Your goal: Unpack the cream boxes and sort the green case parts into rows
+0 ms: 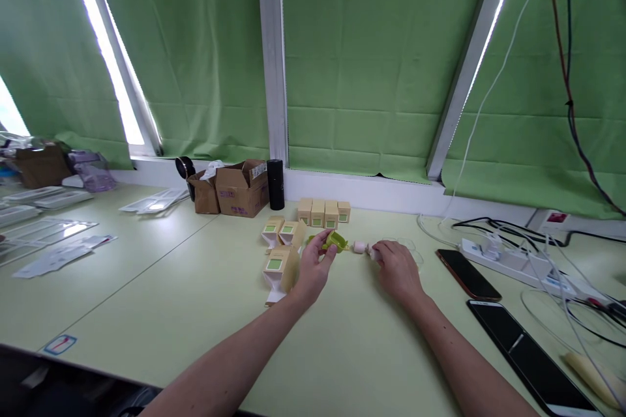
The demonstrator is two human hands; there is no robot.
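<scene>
- We see the pale green table (pixel 161 319) beneath everything.
- Near its back edge, we see a brown cardboard box (pixel 243 189).
- Our left hand (pixel 313 270) has thumb and fingers partly curled, gripping the green piece.
- Our right hand (pixel 398 270) pinches a small whitish piece at its nearly closed fingertips.
- Beside our left hand, we have three small open cartons (pixel 274 264).
- We find the green piece (pixel 337 240) above the table, left of the whitish piece (pixel 374 253).

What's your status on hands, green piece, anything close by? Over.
Left hand holding green piece. Right hand at small whitish item, grip unclear. Small pink piece between hands; tan boxes close beside left hand.
</scene>
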